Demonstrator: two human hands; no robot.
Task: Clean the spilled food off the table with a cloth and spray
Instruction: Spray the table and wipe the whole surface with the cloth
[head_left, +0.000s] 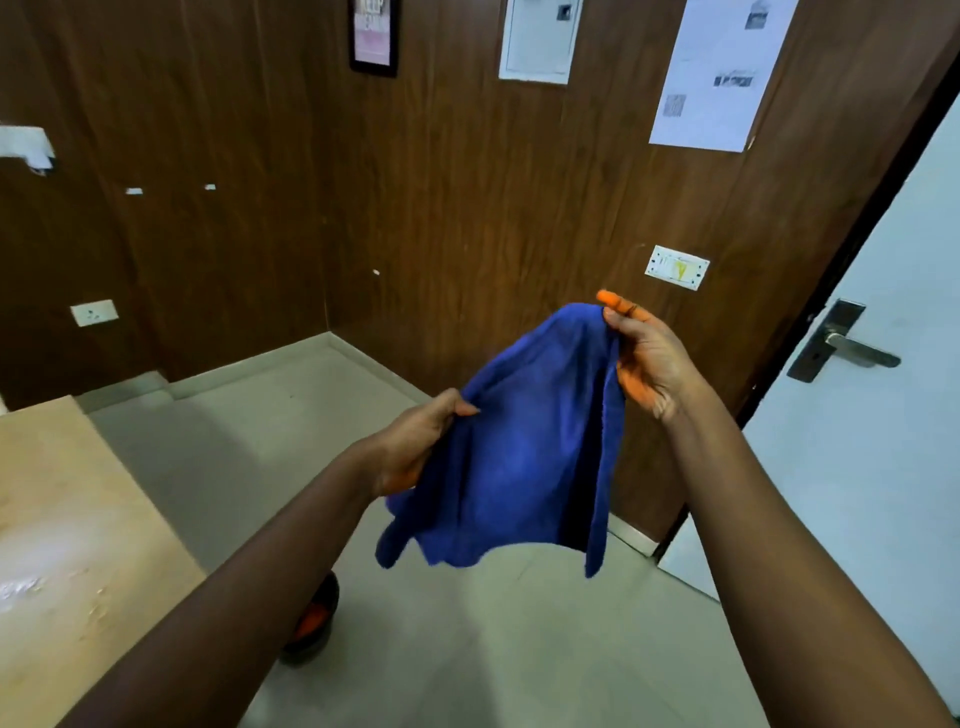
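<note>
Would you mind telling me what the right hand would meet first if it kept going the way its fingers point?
Probably the wood-panelled wall: the right hand, pinching the blue cloth, points up and away. Depth is unclear.

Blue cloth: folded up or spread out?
Spread, loosely: the blue cloth hangs open in the air between the left hand and right hand, each pinching an edge.

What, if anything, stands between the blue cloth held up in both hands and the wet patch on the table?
Nothing visible does. The left hand and right hand pinch the blue cloth in the air over the floor; the table, with its wet patch, lies lower left, with only open space between.
</note>
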